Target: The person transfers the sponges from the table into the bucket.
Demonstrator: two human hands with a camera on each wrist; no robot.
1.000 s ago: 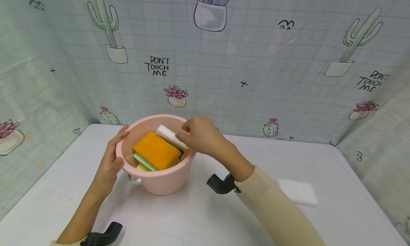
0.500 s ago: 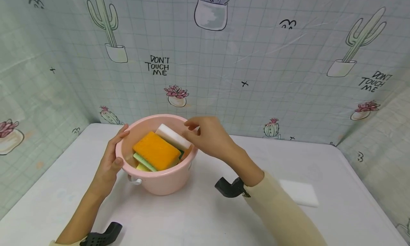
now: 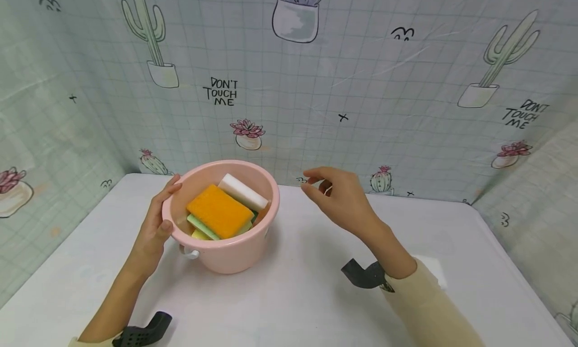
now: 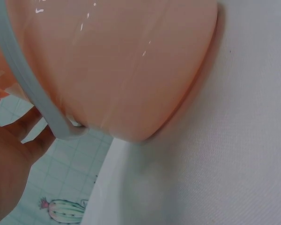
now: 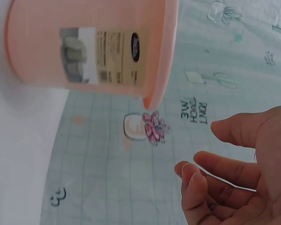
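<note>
A pink bucket (image 3: 230, 256) stands on the white table, holding an orange sponge (image 3: 220, 210) on top, a white sponge-like block (image 3: 243, 192) at its right and green (image 3: 202, 226) and yellow pieces partly hidden below. My left hand (image 3: 153, 231) grips the bucket's left rim, with its fingers on the rim and its thumb at the front. In the left wrist view, fingers sit behind the pale handle (image 4: 25, 79). Off to the bucket's right, my right hand (image 3: 343, 201) hangs in the air, fingers loosely bent, nothing between thumb and fingertips.
Another flat white block (image 3: 433, 269) lies on the table at the right, partly covered by the right sleeve (image 3: 429, 307). A cloth (image 3: 289, 96) printed with cacti hangs behind and at both sides. The bucket bears a paper label (image 5: 122, 56).
My right hand has moved from over the bucket's right rim out to the right, its fingers parting a little. The left hand, bucket and sponges keep their places.
</note>
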